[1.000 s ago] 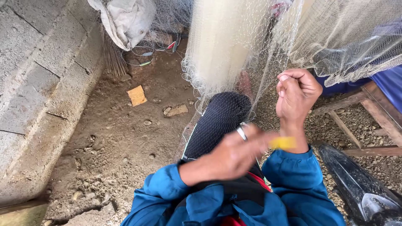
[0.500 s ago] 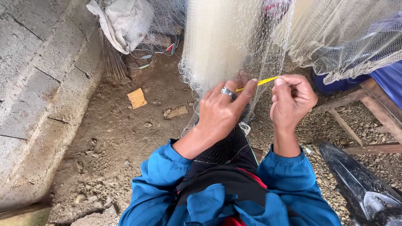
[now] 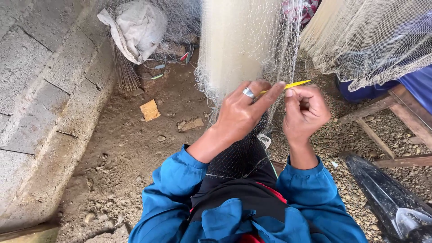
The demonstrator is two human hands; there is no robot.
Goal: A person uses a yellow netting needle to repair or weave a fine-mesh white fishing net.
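A pale fishing net [image 3: 238,40] hangs in front of me, and a dark net [image 3: 240,157] lies over my lap. My left hand [image 3: 243,112], with a silver ring on one finger, holds a thin yellow netting needle [image 3: 292,84] against the pale mesh. My right hand [image 3: 306,110] is just to the right of it, fingers pinched on strands of the net close to the needle's tip. Both arms wear blue sleeves.
A concrete block wall [image 3: 40,90] runs along the left. A white sack [image 3: 135,27] and a broom of twigs [image 3: 123,72] lie at the back left. A cardboard scrap [image 3: 150,110] lies on the dirt. Wooden slats [image 3: 396,121] and a black plastic object [image 3: 387,198] are at the right.
Both hands have risen from my lap to the hanging net. The yellow needle, low by my left hand a second ago, now points up-right between my hands.
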